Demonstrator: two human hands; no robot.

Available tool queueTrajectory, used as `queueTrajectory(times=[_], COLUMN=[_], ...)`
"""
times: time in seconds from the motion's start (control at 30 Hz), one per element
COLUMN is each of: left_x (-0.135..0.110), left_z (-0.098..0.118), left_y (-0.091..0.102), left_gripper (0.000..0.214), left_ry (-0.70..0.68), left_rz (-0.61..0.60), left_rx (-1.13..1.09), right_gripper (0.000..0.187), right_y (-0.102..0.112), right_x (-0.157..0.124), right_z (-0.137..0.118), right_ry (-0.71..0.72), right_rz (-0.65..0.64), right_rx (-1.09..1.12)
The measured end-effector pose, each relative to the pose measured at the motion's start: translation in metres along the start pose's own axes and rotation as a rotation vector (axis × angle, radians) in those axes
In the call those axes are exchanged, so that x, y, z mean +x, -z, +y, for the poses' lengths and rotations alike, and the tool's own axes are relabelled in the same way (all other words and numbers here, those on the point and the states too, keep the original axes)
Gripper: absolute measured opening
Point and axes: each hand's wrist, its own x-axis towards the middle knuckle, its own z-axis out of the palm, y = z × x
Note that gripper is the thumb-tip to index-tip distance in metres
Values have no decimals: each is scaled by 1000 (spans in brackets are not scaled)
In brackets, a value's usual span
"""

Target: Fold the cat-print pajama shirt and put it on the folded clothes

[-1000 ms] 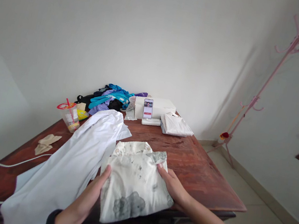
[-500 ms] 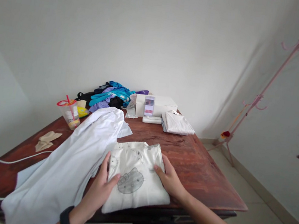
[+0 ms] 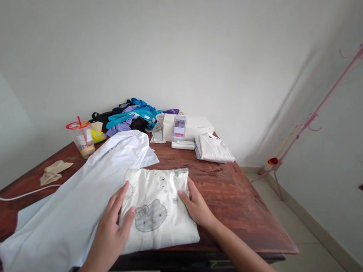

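Note:
A folded white garment (image 3: 167, 225) with a grey cartoon-cat print lies near the table's front edge. My left hand (image 3: 114, 226) holds its left side, thumb on top and fingers along the edge. At the upper right side, my right hand (image 3: 196, 205) grips the cloth with the thumb over it; the other fingertips are partly hidden beneath. A long white garment (image 3: 82, 194) is spread to the left, partly beside and behind the folded one.
Farther back on the wooden table (image 3: 226, 203) are a white folded stack (image 3: 215, 149), a white box (image 3: 200, 124), a phone (image 3: 179, 128) and a clothes heap (image 3: 136, 117). A plastic cup (image 3: 84, 141), beige cloth (image 3: 54, 172) and white cable (image 3: 22, 196) lie left. A pink coat rack (image 3: 333, 93) stands right.
The folded garment has shifted left and slightly away from me, with both hands moving along with it. The view has turned slightly.

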Motion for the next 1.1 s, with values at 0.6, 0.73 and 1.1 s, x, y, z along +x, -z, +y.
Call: queueTrajectory(times=[0.6, 0.73, 1.1], left_x=[48, 40, 47], left_z=[5, -10, 5], left_y=[-58, -71, -54], left_gripper=[50, 55, 57], left_ry=[-319, -272, -110], left_rz=[-375, -312, -392], left_rx=[479, 544, 694], right_gripper=[54, 62, 62], right_y=[-33, -43, -38], right_x=[13, 11, 14], right_z=[-42, -10, -20], right_ry=[253, 108, 26], right_rz=[-214, -313, -341], right_rx=[-791, -794, -1026])
